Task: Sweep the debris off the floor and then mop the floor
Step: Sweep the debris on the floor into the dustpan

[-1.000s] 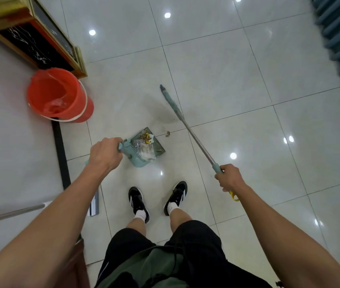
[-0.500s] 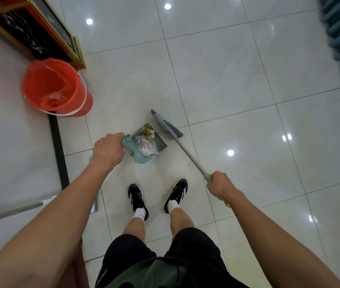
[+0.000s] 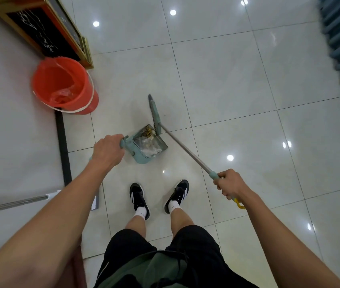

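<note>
Gripping dustpan (image 3: pixel 147 147) handle, left hand (image 3: pixel 107 152) risked tipping debris (image 3: pixel 148 142) out; right hand (image 3: pixel 230 183) held broom (image 3: pixel 154 113) at pan's 12 o'clock lip

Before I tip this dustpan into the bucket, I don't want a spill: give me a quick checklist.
1. Left hand grips dustpan handle: ok.
2. Right hand grips broom handle: ok.
3. Debris sits inside the pan: ok.
4. Broom head at the pan's mouth, must lift away first: not ok.
5. Orange bucket upright, lined, open: ok.
6. Floor free of stray bits: cannot tell.
</note>
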Demonstrator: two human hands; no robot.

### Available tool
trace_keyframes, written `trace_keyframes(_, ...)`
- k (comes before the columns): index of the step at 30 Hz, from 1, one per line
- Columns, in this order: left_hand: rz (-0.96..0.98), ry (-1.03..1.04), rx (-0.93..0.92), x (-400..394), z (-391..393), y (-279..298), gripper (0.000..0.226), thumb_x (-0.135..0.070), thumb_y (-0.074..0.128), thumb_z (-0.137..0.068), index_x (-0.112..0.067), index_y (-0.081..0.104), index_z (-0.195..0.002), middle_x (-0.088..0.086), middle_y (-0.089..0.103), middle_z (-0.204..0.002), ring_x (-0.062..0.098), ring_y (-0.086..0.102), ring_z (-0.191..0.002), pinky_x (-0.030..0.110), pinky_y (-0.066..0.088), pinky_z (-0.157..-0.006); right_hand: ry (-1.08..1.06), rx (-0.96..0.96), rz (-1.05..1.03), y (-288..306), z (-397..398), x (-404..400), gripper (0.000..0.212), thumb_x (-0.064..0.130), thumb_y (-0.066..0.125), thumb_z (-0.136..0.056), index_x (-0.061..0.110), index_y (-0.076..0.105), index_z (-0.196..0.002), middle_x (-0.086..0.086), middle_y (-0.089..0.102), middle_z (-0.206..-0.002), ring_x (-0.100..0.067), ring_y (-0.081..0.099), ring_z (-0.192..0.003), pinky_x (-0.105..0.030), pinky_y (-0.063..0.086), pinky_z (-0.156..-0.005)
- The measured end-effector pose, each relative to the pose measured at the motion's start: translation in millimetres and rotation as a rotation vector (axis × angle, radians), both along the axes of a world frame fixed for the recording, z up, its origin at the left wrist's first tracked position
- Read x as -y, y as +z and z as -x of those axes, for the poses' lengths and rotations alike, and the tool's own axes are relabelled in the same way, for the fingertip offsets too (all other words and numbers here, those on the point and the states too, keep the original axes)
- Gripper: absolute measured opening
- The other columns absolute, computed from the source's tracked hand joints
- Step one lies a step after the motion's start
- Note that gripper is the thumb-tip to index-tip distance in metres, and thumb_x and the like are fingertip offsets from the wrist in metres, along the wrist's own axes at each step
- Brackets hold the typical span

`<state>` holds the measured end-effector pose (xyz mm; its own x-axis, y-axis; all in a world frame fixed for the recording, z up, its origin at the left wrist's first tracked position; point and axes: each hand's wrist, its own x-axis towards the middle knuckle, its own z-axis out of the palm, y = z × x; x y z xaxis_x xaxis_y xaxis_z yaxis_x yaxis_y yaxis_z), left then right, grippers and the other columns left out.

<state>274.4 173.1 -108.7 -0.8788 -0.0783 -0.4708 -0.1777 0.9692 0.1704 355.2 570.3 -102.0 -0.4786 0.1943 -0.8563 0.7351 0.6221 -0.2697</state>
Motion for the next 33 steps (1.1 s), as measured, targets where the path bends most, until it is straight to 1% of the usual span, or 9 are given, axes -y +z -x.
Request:
trace_keyframes(7, -0.005, 0.063, 0.002, 21, -7, -1, 0.011, -0.013, 0.059, -0.086, -0.022, 0.063, -0.091, 0.003, 0.062, -0.076, 0.028, 0.061, -0.07, 0.039, 0.055, -0.068, 0.149, -0.134, -0.103, -15, 16, 15, 0.025, 0.018, 0.054, -0.096, 0.007, 0.068, -0.112, -0.009, 0.063, -0.076, -0.022, 0.053, -0.054, -0.025, 0.046, -0.041)
trace_keyframes(11, 0.001, 0.089, 0.025, 25, -8, -6, 0.01, -0.015, 0.059, -0.086, -0.023, 0.062, -0.091, 0.003, 0.063, -0.076, 0.028, 0.061, -0.069, 0.039, 0.055, -0.067, 0.234, -0.168, -0.172, -35, 34, 35, 0.03, 0.027, 0.049, -0.098, 0.007, 0.068, -0.11, -0.009, 0.067, -0.085, -0.025, 0.064, -0.067, -0.034, 0.058, -0.059)
trace_keyframes(14, -0.001, 0.102, 0.019, 27, -5, -5, 0.008, -0.015, 0.059, -0.088, -0.023, 0.061, -0.089, 0.003, 0.063, -0.076, 0.027, 0.061, -0.069, 0.037, 0.053, -0.065, 0.336, -0.165, -0.246, -48, 50, 52, 0.026, 0.021, 0.051, -0.097, 0.009, 0.066, -0.114, -0.009, 0.067, -0.094, -0.027, 0.064, -0.076, -0.032, 0.054, -0.066)
trace_keyframes(18, -0.006, 0.1, 0.015, 31, -6, -2, 0.008, -0.014, 0.058, -0.091, -0.021, 0.061, -0.091, 0.003, 0.063, -0.076, 0.027, 0.061, -0.068, 0.041, 0.055, -0.068, 0.463, -0.126, -0.271, -57, 68, 69, 0.034, 0.011, 0.052, -0.094, 0.012, 0.059, -0.127, -0.009, 0.063, -0.104, -0.025, 0.059, -0.08, -0.03, 0.047, -0.065)
trace_keyframes(20, 0.003, 0.103, 0.009, 36, -7, -1, 0.007, -0.015, 0.058, -0.091, -0.021, 0.062, -0.093, 0.005, 0.064, -0.079, 0.029, 0.061, -0.07, 0.04, 0.054, -0.067, 0.515, -0.092, -0.237, -57, 76, 76, 0.04, 0.008, 0.051, -0.092, 0.013, 0.057, -0.131, -0.008, 0.057, -0.101, -0.025, 0.058, -0.082, -0.03, 0.048, -0.066)
trace_keyframes(23, 0.023, 0.117, 0.006, 45, -8, -3, 0.007, -0.016, 0.058, -0.091, -0.021, 0.062, -0.091, 0.005, 0.064, -0.08, 0.029, 0.059, -0.07, 0.035, 0.046, -0.061, 0.527, -0.041, -0.2, -52, 80, 83, 0.037, 0.007, 0.051, -0.089, 0.007, 0.059, -0.124, -0.008, 0.054, -0.097, -0.028, 0.06, -0.081, -0.033, 0.054, -0.063)
trace_keyframes(25, 0.024, 0.118, 0.009, 47, -8, -7, 0.007, -0.016, 0.057, -0.091, -0.021, 0.062, -0.091, 0.005, 0.064, -0.079, 0.028, 0.059, -0.069, 0.036, 0.049, -0.062, 0.491, -0.02, -0.164, -47, 75, 86, 0.032, 0.01, 0.053, -0.091, 0.004, 0.06, -0.122, -0.009, 0.057, -0.096, -0.029, 0.062, -0.078, -0.033, 0.055, -0.057)
trace_keyframes(28, 0.02, 0.11, 0.018, 44, -8, -9, 0.007, -0.015, 0.058, -0.091, -0.02, 0.062, -0.096, 0.005, 0.064, -0.08, 0.028, 0.062, -0.071, 0.039, 0.054, -0.067, 0.291, 0.009, -0.045, -36, 59, 89, 0.027, 0.013, 0.052, -0.095, 0.002, 0.064, -0.117, -0.013, 0.061, -0.09, -0.027, 0.058, -0.063, -0.028, 0.049, -0.047)
trace_keyframes(33, 0.008, 0.08, 0.016, 39, -5, -6, 0.009, -0.015, 0.059, -0.089, -0.02, 0.061, -0.096, 0.007, 0.064, -0.082, 0.028, 0.061, -0.071, 0.038, 0.055, -0.067, -0.043, 0.109, 0.16, -6, 44, 85, 0.024, 0.001, 0.055, -0.09, -0.003, 0.065, -0.111, -0.018, 0.061, -0.079, -0.023, 0.049, -0.055, -0.029, 0.042, -0.049)
